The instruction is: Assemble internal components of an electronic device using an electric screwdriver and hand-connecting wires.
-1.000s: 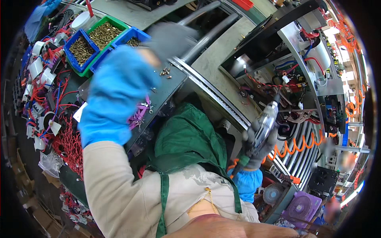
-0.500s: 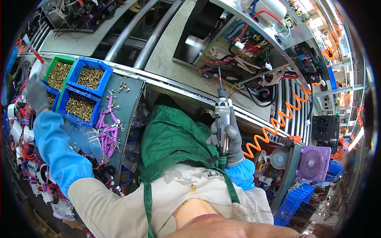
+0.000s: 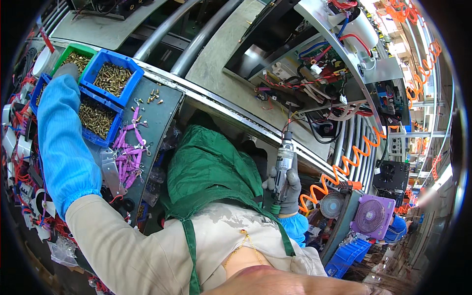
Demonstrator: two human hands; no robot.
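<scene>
My right hand (image 3: 293, 189), in a grey glove, is closed around a silver pneumatic screwdriver (image 3: 283, 164) in front of the green apron. The tool's bit points away from me, toward the bench edge. At the far left, my left hand (image 3: 67, 72), also gloved in grey, is at the near side of a green bin (image 3: 84, 50) of brass-coloured screws. My blue sleeve and the angle hide its fingers. Two blue bins, one farther (image 3: 129, 63) and one nearer (image 3: 116, 129), hold more screws. Several loose screws (image 3: 154, 96) lie on the bench beside purple-sleeved cables (image 3: 131, 157).
Beyond the bench edge, an opened metal chassis (image 3: 319, 37) with wires and circuit boards rests on the line. An orange coiled air hose (image 3: 339, 172) stretches along the right. A purple fan (image 3: 372, 216) and a blue crate (image 3: 348, 258) stand at lower right. Wired parts crowd the left edge.
My left hand has moved from the outer side of the bins up to the green bin. The screwdriver has shifted slightly right and nearer to me, still in my right hand. The view has tilted.
</scene>
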